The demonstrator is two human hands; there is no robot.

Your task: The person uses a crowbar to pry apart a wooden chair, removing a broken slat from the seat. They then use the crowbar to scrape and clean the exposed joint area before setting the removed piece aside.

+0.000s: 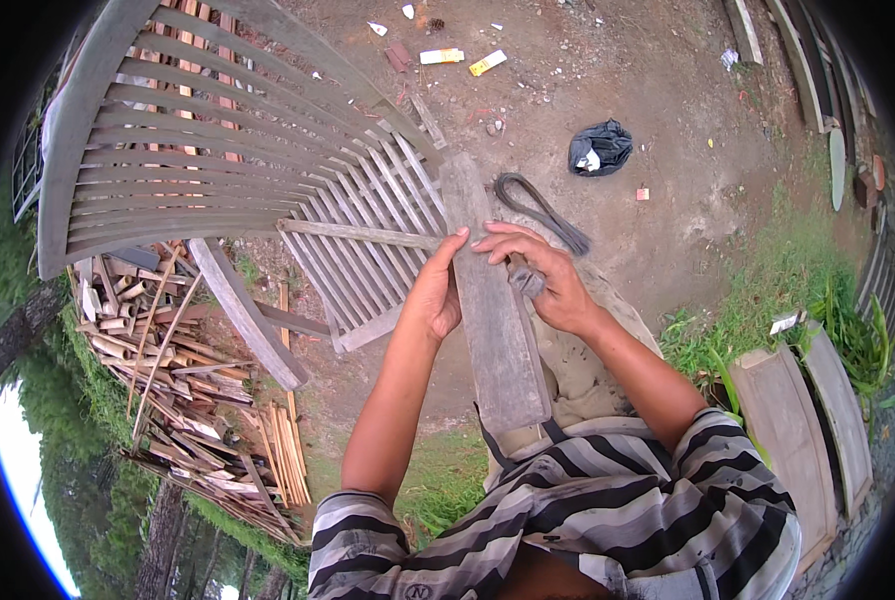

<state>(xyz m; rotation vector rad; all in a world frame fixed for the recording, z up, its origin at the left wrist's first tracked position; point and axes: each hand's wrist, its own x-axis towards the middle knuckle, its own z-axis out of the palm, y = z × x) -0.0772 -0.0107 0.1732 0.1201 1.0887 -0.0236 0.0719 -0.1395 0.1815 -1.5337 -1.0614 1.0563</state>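
Observation:
A long, weathered grey wooden board (501, 345) lies lengthwise in front of me, at the near side of a slatted wooden chair (368, 255). My left hand (438, 285) grips the board's left edge, thumb on top and the other fingers hidden beneath. Over the right edge bends my right hand (548, 280), its fingertips on the board's upper face. A small grey lump (526, 278) shows under its curled fingers; I cannot make out its kind. Just beyond the right hand, a looped dark strap or cord (538, 210) rests on the ground.
A heap of scrap wood (168, 350) is piled at the left, near a loose curved piece (248, 315). Farther off on the dirt are a black plastic bag (601, 148) and yellow-and-white packets (442, 56). Wooden panels (783, 440) lie at the right beside grass.

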